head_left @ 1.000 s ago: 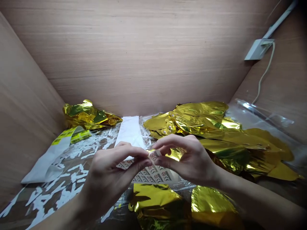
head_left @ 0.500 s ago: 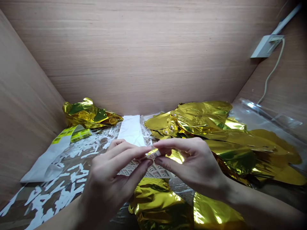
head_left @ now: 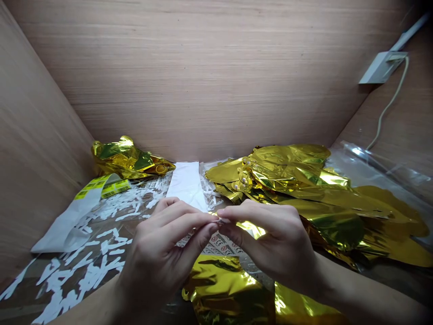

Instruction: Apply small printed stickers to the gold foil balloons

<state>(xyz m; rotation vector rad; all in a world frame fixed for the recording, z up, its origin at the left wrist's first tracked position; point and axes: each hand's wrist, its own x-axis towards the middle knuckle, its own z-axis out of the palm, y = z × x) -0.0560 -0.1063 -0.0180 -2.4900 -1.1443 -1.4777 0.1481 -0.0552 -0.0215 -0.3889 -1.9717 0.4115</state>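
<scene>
My left hand [head_left: 158, 253] and my right hand [head_left: 274, 239] meet in the middle, thumbs and forefingers pinched together. Between their fingertips is a small white printed sticker [head_left: 222, 221], seen edge-on, with most of it hidden by the fingers. Just beneath lies a sheet of stickers [head_left: 223, 246] printed with CE marks and warning signs, partly covered by my hands. A flat gold foil balloon [head_left: 226, 289] lies below the sheet, closest to me. Behind my right hand spreads a pile of gold foil balloons [head_left: 287, 174].
Crumpled gold foil [head_left: 125, 158] sits at the back left. Yellow barcode labels [head_left: 91, 187] on white backing curl along the left wall. White scraps [head_left: 98, 271] litter the left. A white paper strip [head_left: 186, 183] lies mid-back, clear plastic [head_left: 345, 158] at right, below a socket box [head_left: 382, 67].
The sticker has turned from showing its printed face to edge-on, and my fingertips have closed in on it. My right thumb has drawn under the forefinger. The view has shifted slightly.
</scene>
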